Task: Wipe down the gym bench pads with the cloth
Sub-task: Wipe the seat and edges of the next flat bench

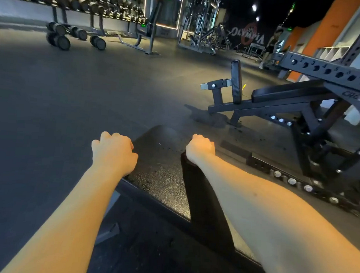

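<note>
A black textured bench pad (163, 172) stretches away from me in the lower middle of the head view. My left hand (113, 152) curls its fingers over the pad's left edge and grips it. My right hand (200, 148) is closed in a fist at the pad's right side. It holds the top end of a black cloth (205, 202). The cloth lies as a dark strip down the pad, beneath my right forearm. The fingertips of both hands are hidden behind the knuckles.
A second adjustable bench (278, 99) with an upright pad (236, 81) stands at the right, under a perforated rack beam (328, 70). Dumbbells (60, 36) lie on the floor below a long rack at the far left. A person (270, 47) stands far off.
</note>
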A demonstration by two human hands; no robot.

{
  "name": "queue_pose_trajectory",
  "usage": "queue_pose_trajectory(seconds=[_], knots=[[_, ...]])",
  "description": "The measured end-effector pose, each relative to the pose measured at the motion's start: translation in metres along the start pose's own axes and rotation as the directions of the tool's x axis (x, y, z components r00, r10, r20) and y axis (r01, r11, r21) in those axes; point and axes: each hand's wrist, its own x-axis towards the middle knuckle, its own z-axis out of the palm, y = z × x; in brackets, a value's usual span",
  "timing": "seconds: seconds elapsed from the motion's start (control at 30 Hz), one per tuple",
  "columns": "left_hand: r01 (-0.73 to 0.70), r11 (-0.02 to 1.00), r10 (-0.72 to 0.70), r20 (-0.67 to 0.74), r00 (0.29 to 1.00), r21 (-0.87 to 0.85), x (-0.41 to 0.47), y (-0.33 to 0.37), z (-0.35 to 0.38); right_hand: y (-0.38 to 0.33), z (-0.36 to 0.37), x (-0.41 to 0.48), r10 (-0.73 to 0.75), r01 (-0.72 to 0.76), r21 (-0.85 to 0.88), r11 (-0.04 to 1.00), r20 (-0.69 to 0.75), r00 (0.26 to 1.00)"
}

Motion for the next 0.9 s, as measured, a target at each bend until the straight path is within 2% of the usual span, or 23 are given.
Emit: queue_pose_trajectory(seconds=[0.1, 0.3, 0.4, 0.57, 0.7, 0.9], knots=[[0.038, 0.999, -0.038, 0.012, 0.999, 0.028, 0.006, -0.006, 0.003, -0.025, 0.004, 0.013, -0.081, 0.081, -0.004, 0.997, -0.021, 0.996], [0.051, 0.997, -0.047, 0.066, 0.997, -0.062, 0.013, -0.006, 0.006, -0.060, 0.005, 0.023, -0.198, 0.198, 0.015, 0.980, -0.043, 0.979], [0.065, 0.992, -0.055, 0.093, 0.994, -0.107, 0.016, -0.006, 0.006, -0.082, 0.005, 0.022, -0.273, 0.273, 0.058, 0.960, -0.020, 0.962], [0.069, 0.994, -0.061, 0.099, 0.993, -0.084, 0.014, -0.001, 0.002, -0.100, 0.003, 0.021, -0.439, 0.436, 0.056, 0.898, 0.059, 0.896], [0.081, 0.990, -0.069, 0.102, 0.992, -0.118, 0.012, -0.003, 0.003, -0.069, 0.000, 0.016, -0.371, 0.369, 0.067, 0.927, 0.025, 0.928], [0.072, 0.982, -0.041, 0.173, 0.984, -0.177, 0.001, -0.016, -0.006, 0.015, -0.002, 0.006, -0.128, 0.127, 0.022, 0.992, 0.031, 0.991]])
